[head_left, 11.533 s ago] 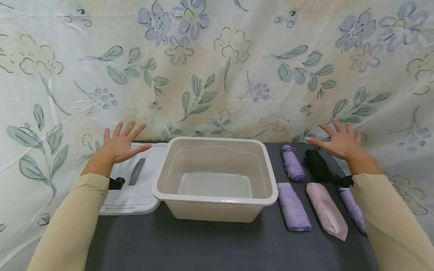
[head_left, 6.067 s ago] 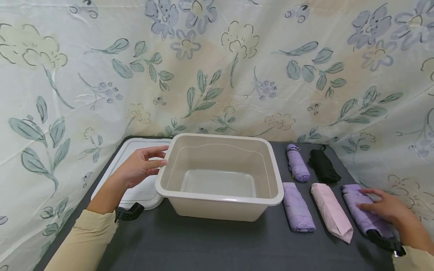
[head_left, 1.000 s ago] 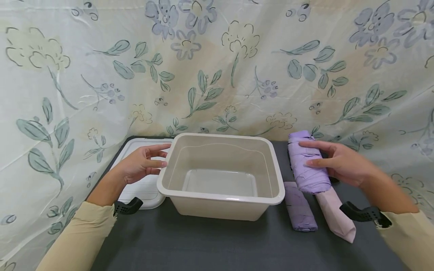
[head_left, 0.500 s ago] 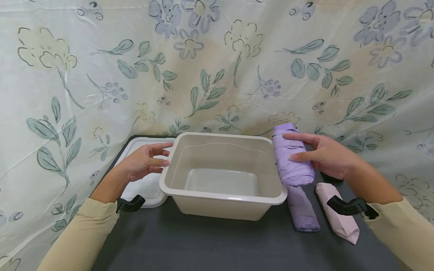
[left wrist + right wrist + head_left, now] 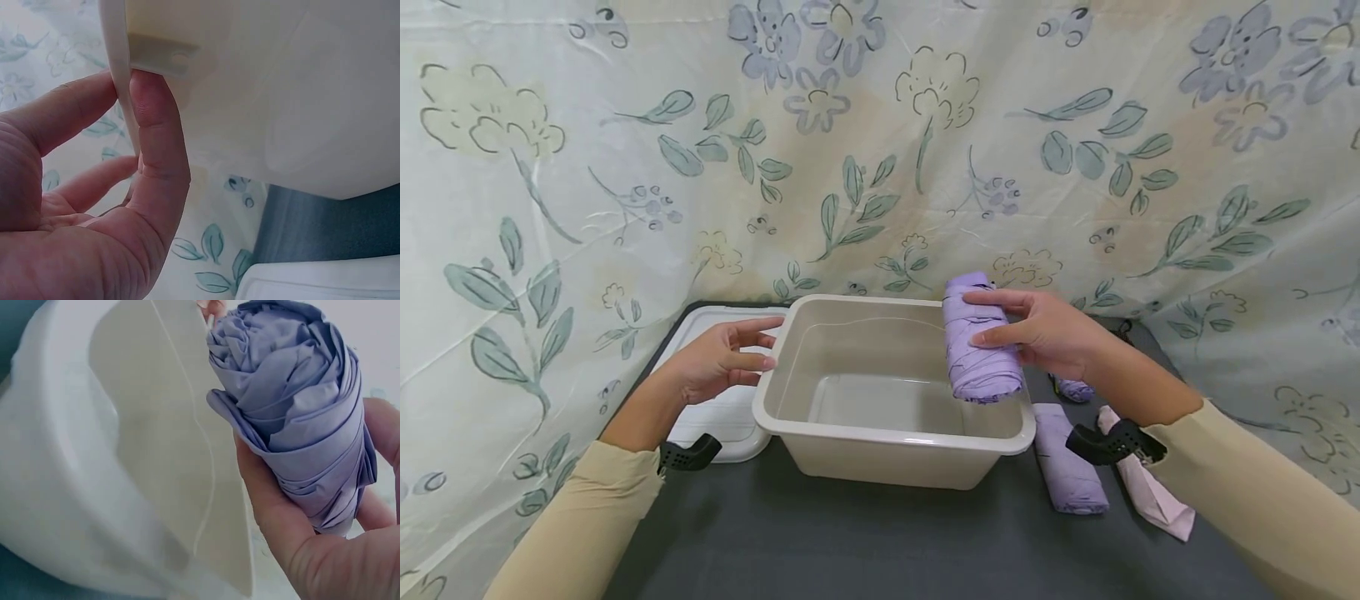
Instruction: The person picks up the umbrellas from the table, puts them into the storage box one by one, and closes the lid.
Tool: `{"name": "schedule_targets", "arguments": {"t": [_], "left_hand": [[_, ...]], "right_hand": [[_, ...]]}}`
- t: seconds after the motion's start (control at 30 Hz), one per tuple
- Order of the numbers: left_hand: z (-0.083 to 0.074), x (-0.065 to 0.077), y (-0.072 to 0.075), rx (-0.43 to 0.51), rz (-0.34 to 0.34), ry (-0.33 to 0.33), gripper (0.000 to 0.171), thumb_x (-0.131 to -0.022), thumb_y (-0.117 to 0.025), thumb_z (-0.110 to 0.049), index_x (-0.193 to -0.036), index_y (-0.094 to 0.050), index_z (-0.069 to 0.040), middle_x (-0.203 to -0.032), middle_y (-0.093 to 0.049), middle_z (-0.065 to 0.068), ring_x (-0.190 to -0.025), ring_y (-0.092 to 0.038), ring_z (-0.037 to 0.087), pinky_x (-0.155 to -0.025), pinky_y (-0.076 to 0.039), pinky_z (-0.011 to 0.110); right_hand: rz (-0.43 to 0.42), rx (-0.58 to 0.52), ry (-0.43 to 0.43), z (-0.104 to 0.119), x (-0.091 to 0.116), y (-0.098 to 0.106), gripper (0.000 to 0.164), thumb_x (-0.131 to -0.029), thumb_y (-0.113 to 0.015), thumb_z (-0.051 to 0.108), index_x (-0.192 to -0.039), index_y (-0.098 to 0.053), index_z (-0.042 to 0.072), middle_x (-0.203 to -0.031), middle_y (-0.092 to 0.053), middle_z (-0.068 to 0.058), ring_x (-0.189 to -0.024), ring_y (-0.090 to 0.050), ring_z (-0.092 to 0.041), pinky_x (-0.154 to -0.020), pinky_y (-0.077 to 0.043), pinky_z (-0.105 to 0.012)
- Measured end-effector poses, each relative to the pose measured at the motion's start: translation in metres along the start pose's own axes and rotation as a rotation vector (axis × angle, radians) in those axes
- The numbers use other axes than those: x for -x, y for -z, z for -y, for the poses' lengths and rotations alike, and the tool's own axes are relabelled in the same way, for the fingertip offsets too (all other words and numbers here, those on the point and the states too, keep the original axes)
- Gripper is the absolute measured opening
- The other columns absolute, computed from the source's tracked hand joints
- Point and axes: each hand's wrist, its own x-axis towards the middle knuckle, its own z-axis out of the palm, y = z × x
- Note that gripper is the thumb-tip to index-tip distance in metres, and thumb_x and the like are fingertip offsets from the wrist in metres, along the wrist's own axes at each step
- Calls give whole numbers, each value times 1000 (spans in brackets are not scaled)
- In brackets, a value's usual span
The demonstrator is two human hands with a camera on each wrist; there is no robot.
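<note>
Above the right part of a beige plastic bin (image 5: 880,457), my right hand (image 5: 1037,333) holds a rolled purple folded umbrella (image 5: 977,346) between thumb and fingers. The right wrist view shows the wound, pleated fabric end of this umbrella (image 5: 294,406), with fingers and thumb around its sides. At the bin's left side, my left hand (image 5: 718,362) holds the rim. In the left wrist view, the digits of this hand (image 5: 106,187) bend about the bin's rim (image 5: 119,62), one tip tucked under it. Bare floor shows inside the bin.
A white lid (image 5: 715,425) lies left of the bin on the dark table (image 5: 850,542). To the right lie another purple roll (image 5: 1071,467), a pink one (image 5: 1161,500) and a small purple one (image 5: 1075,390), partly hidden by the right arm. A floral curtain (image 5: 880,150) hangs behind.
My right hand took the purple umbrella from the far right of the table and carried it left, over the bin. My left hand went to the bin's rim and stayed there.
</note>
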Motion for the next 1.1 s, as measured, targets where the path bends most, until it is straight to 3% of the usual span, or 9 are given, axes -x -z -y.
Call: {"name": "schedule_targets", "arguments": {"t": [0.6, 1.1], "left_hand": [[2, -1, 2, 15, 5, 1, 74, -95, -69, -3, -160, -34, -10, -128, -55, 10, -101, -71, 15, -88, -62, 35], [6, -1, 2, 0, -2, -19, 73, -96, -69, -5, -160, -34, -11, -128, -56, 9, -103, -71, 16, -89, -62, 36]], "right_hand": [[32, -26, -150, 7, -49, -55, 66, -87, -76, -4, -147, -57, 19, -144, -49, -13, -115, -60, -29, -85, -62, -42], [41, 153, -243, 3, -85, -87, 59, -82, -86, 8, -137, -67, 20, -140, -56, -14, -106, -65, -28, -83, -63, -39]]}}
